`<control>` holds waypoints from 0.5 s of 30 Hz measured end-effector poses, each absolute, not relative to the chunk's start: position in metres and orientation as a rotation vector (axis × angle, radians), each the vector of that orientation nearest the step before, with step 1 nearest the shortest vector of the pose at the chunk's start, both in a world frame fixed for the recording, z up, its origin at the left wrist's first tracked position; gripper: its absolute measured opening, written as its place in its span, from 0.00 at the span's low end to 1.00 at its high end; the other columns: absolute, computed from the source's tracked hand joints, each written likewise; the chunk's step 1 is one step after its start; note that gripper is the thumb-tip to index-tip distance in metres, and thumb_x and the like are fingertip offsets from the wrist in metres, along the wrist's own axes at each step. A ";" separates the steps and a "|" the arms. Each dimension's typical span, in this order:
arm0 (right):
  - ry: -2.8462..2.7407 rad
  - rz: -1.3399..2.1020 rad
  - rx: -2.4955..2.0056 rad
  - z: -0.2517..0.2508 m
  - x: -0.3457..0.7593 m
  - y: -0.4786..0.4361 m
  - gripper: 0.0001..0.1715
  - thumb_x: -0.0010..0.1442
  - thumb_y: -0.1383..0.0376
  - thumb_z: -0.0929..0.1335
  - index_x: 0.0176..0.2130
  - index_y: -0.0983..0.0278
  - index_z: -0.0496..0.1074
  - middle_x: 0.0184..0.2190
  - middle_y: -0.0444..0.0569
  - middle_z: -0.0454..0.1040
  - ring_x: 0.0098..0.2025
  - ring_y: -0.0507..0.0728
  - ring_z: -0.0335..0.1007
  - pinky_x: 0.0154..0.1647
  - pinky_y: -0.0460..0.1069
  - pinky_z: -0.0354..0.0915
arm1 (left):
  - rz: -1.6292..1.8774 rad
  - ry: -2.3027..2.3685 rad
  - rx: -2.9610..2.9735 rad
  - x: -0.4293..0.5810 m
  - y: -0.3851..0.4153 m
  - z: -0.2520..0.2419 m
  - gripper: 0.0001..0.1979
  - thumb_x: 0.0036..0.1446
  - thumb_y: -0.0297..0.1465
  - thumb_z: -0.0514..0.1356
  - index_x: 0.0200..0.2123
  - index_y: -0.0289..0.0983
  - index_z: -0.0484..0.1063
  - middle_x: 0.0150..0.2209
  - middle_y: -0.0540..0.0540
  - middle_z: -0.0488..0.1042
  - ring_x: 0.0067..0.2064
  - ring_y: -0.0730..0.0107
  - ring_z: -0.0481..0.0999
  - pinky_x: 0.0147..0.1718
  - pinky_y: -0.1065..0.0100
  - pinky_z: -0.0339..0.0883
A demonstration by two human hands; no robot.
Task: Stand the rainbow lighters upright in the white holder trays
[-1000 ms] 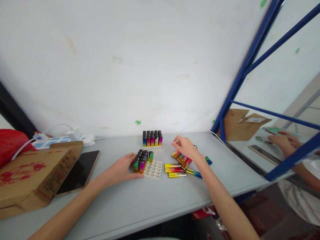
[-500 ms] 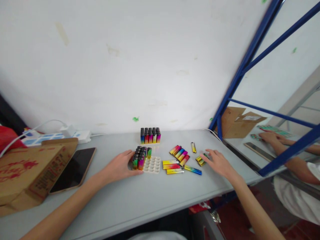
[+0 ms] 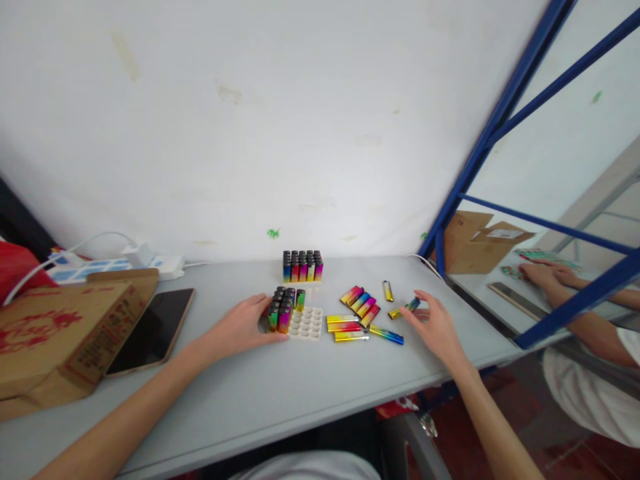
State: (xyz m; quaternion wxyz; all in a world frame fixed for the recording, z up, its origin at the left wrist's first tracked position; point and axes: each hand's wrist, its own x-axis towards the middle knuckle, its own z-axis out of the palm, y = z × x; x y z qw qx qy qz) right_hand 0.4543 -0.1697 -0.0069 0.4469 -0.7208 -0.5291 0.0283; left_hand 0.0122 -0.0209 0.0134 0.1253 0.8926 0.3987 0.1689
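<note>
My left hand (image 3: 246, 327) is curved around the left side of a group of upright lighters (image 3: 283, 308) with black tops and rainbow bodies. They stand in a white tray (image 3: 311, 324) whose round holes show on its right part. One green-yellow lighter (image 3: 300, 300) stands at the group's right edge. On the right, my right hand (image 3: 434, 328) pinches a yellow-blue lighter (image 3: 397, 313) between thumb and fingers, low over the table; its far end is partly covered. Left of this hand lie several loose lighters (image 3: 361, 303), with one yellow lighter (image 3: 388, 291) apart behind them.
Near the wall stands a full block of lighters (image 3: 303, 268). To the left are a cardboard box (image 3: 45, 340), a dark phone or tablet (image 3: 153, 333) and a power strip (image 3: 167, 267). A blue metal frame (image 3: 463, 160) borders the right side; beyond it, another person's arms (image 3: 560, 283).
My right hand has closed its fingers on a lighter and turned it slightly. My left hand keeps its place at the tray. The view has shifted slightly.
</note>
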 end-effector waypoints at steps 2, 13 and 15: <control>-1.121 0.311 -1.568 0.000 0.448 -0.163 0.40 0.57 0.40 0.73 0.57 0.63 0.71 0.53 0.60 0.76 0.43 0.64 0.81 0.47 0.61 0.77 | 0.490 1.164 2.599 0.013 -0.022 0.015 0.29 0.47 0.58 0.67 0.40 0.41 0.76 0.44 0.39 0.80 0.46 0.45 0.79 0.45 0.54 0.75; -0.899 0.897 -0.959 0.065 0.356 -0.087 0.36 0.45 0.59 0.81 0.54 0.55 0.76 0.51 0.48 0.78 0.47 0.58 0.78 0.50 0.55 0.75 | 0.398 1.189 2.579 0.015 -0.029 0.023 0.33 0.50 0.60 0.66 0.44 0.37 0.74 0.48 0.35 0.78 0.49 0.43 0.78 0.49 0.52 0.73; -0.925 0.949 -0.934 0.070 0.335 -0.073 0.31 0.45 0.57 0.82 0.49 0.59 0.78 0.42 0.47 0.79 0.40 0.54 0.76 0.44 0.51 0.74 | 0.397 1.185 2.587 0.014 -0.030 0.023 0.33 0.50 0.60 0.66 0.44 0.37 0.74 0.48 0.37 0.78 0.49 0.44 0.78 0.49 0.53 0.72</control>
